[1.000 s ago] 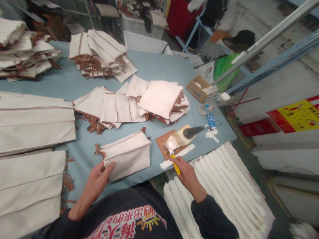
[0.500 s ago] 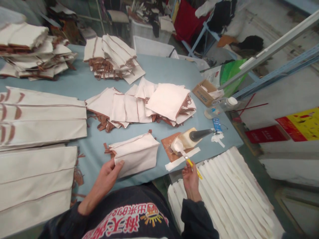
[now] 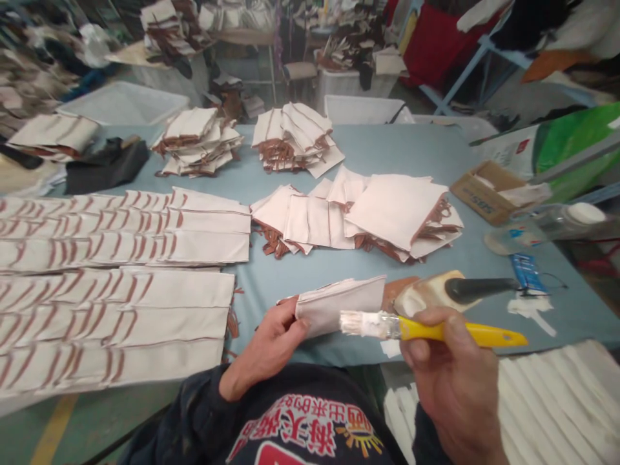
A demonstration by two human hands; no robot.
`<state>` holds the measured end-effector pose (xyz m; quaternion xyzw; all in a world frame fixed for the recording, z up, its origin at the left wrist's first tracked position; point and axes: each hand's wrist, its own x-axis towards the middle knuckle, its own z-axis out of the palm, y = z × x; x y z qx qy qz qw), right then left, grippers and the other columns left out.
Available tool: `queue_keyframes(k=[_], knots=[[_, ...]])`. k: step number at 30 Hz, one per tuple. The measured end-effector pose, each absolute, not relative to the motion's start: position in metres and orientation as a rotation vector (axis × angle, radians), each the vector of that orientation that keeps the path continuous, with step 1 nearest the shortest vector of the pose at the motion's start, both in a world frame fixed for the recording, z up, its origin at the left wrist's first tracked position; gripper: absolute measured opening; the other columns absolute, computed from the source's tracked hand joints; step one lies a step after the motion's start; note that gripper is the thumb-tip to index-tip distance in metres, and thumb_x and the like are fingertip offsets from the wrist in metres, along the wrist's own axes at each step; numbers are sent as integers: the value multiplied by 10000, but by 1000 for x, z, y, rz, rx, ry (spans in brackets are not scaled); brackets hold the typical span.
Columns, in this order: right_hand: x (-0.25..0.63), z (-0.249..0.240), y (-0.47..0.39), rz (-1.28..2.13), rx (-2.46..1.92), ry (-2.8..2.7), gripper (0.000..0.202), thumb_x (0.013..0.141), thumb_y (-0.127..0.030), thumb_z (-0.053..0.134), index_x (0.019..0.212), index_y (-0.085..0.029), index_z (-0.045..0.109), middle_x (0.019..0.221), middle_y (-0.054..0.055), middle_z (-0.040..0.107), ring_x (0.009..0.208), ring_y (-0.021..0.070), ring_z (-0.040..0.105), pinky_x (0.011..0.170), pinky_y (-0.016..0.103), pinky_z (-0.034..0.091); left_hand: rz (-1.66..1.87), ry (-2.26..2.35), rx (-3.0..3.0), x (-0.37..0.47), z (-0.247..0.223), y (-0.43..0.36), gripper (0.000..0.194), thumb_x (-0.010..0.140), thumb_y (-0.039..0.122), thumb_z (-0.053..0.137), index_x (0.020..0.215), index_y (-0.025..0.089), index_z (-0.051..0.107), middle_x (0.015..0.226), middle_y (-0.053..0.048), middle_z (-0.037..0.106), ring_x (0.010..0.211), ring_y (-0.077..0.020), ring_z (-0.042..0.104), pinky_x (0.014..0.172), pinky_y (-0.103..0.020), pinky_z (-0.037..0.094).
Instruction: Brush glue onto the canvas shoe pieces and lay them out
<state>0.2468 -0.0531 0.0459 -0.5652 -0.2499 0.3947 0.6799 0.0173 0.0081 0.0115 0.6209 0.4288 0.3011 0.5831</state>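
My left hand (image 3: 272, 345) grips the near left end of a folded cream fabric piece (image 3: 346, 300), thumb on its near face and fingers behind. My right hand (image 3: 450, 368) is closed round the yellow handle of a brush (image 3: 372, 325), raised close to the camera. The brush's bristles point left, whitened with paste, and appear in front of the fabric's lower right part. Behind the brush lies a pale glue container (image 3: 426, 294) with a dark handle-like part, on a brown board (image 3: 394, 292).
Cream pieces with brown edges pile up mid-table (image 3: 392, 210); two more stacks stand behind. Overlapping rows of pieces (image 3: 194, 300) cover the left. On the right are a cardboard box (image 3: 484, 194), a clear bottle (image 3: 547, 223), a blue packet (image 3: 529, 272) and white strips (image 3: 557, 400).
My right hand has lifted the brush from the glue container and brought it up beside the fabric. The view has turned left. My left hand still holds the fabric, which looks flatter.
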Motion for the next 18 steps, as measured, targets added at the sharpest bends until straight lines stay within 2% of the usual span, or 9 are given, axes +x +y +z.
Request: queue_keyframes(k=[4,7,10,14,18], knots=[[229,56,-45,840,-1217,-756,348,944,-528,807,796,-215,770,557,-37,569,451,98,535,430,182,441,683,890,1214,10,22,6,391,868,262,622,1196,153,805,1115,-94,803,984,-249,678,893,-355,538],[229,63,-41,811,-1153,-866,310,975,-485,787,811,-222,776,626,-23,611,476,94,532,442,193,448,673,836,1111,3,30,9,432,809,233,653,1204,144,803,1140,-91,792,982,-236,676,840,-313,524],[228,70,-37,789,-1101,-1007,298,1007,-474,757,845,-226,787,643,-13,617,494,109,537,441,214,449,655,821,1099,-3,37,11,422,768,199,631,1141,139,820,1011,-62,766,876,-191,628,730,-258,472],[223,71,-34,788,-1035,-1180,273,1061,-432,685,903,-235,790,654,-14,648,492,112,567,455,216,486,576,778,1031,-5,39,12,423,741,197,627,1118,135,809,838,-10,665,620,-99,439,520,-213,283],[222,61,-30,771,-1046,-1324,222,1071,-356,652,944,-238,791,638,-22,658,510,125,606,478,220,520,537,736,954,-3,35,8,353,728,210,656,1047,136,789,792,7,607,568,-78,374,483,-201,251]])
